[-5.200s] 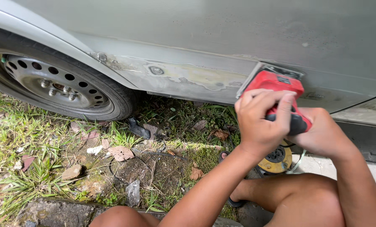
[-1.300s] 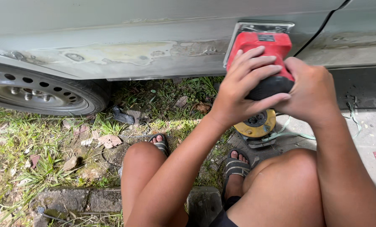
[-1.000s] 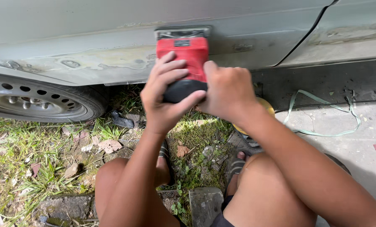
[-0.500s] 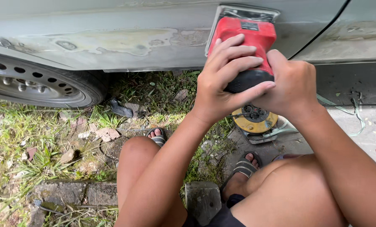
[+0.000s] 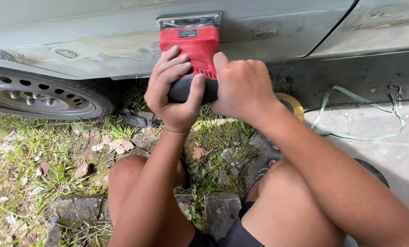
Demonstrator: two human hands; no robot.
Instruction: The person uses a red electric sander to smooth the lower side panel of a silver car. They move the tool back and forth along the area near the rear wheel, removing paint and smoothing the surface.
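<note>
A red electric sander (image 5: 191,48) with a black rear grip is pressed flat against the lower panel of a grey car (image 5: 76,27). My left hand (image 5: 172,89) wraps the grip from the left, fingers over its top. My right hand (image 5: 242,87) clasps it from the right. The sander's metal pad (image 5: 188,20) lies on the panel, beside a patch of pale filler and bare spots (image 5: 99,45). My knees are bent below, close to the car.
A car wheel with a steel rim (image 5: 40,93) is at the left. Grass, stones and dry leaves (image 5: 67,151) cover the ground. A yellow disc tool (image 5: 292,103) and a green strap (image 5: 360,132) lie on concrete at the right, near the door seam (image 5: 337,23).
Both hands have carried the sander back and forth along the panel; from half a second ago it has slid left, toward the filler patch. The grip on it is unchanged.
</note>
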